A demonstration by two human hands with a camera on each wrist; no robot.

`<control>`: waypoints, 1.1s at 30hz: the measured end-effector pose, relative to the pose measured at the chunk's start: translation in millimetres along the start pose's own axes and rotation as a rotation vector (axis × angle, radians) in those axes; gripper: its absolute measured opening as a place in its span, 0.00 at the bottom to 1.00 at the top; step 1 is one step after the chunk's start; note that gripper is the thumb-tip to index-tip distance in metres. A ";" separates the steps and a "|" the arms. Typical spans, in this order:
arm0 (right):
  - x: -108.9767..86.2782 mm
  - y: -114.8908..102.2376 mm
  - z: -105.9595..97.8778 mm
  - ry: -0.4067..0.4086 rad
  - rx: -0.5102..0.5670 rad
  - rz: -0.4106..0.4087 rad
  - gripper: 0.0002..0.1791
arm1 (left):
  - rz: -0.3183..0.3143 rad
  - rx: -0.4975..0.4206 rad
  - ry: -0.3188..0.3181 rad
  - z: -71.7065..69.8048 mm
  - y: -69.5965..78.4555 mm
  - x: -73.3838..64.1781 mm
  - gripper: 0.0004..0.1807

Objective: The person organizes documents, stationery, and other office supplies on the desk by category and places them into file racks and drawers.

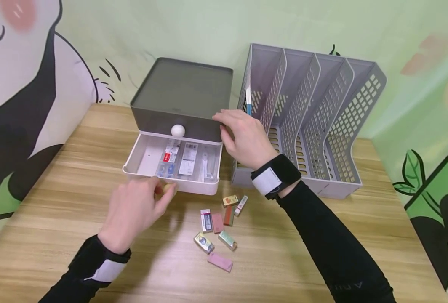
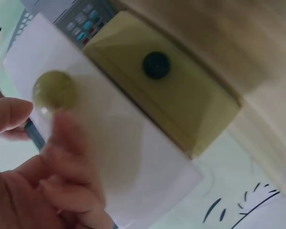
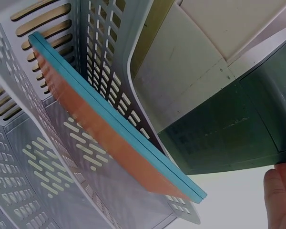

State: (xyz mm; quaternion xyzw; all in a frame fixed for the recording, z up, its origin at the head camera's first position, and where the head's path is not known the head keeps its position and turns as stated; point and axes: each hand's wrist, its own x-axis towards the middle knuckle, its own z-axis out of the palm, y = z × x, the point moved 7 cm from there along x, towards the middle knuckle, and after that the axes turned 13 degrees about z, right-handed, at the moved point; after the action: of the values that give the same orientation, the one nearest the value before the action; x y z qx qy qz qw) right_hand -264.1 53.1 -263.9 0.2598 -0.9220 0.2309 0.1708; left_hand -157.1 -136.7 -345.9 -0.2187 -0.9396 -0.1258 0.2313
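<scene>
My left hand (image 1: 134, 208) is at the front of a pulled-out white drawer (image 1: 133, 155), close around its olive-yellow knob (image 2: 55, 90). In the left wrist view the thumb stands slightly apart from the knob, and a blurred finger overlaps its lower edge. My right hand (image 1: 243, 136) rests its fingers on the right front corner of the dark grey top drawer (image 1: 152, 122), which has a white knob (image 1: 177, 131). Inside the white drawer lie small packages, among them a white one (image 1: 188, 159). Under it, a yellow drawer (image 2: 181, 95) with a dark knob is closed.
Several small eraser-like blocks lie in front of the drawers, including a pink one (image 1: 220, 261) and a striped one (image 1: 206, 221). To the right stands a grey file rack (image 1: 339, 185), with a thin blue-edged, orange-sided item (image 3: 119, 133) in its left slot. A printed backdrop hangs behind.
</scene>
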 end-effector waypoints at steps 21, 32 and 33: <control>2.7 1.9 -1.1 -0.002 0.012 0.001 0.19 | -0.057 -0.075 -0.047 24.6 -6.9 3.6 0.23; 3.2 0.3 -3.8 -0.012 -0.006 0.012 0.20 | -0.087 -0.106 -0.074 42.8 -21.4 34.1 0.20; 3.3 0.5 -3.8 -0.013 -0.007 0.012 0.20 | -0.095 -0.113 -0.086 45.3 -23.1 37.2 0.20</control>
State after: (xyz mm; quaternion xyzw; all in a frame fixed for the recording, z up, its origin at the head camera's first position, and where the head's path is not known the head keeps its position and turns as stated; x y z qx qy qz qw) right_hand -266.3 54.1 -259.5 0.2551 -0.9254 0.2270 0.1644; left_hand -214.8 -128.4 -369.8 -0.1916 -0.9495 -0.1798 0.1718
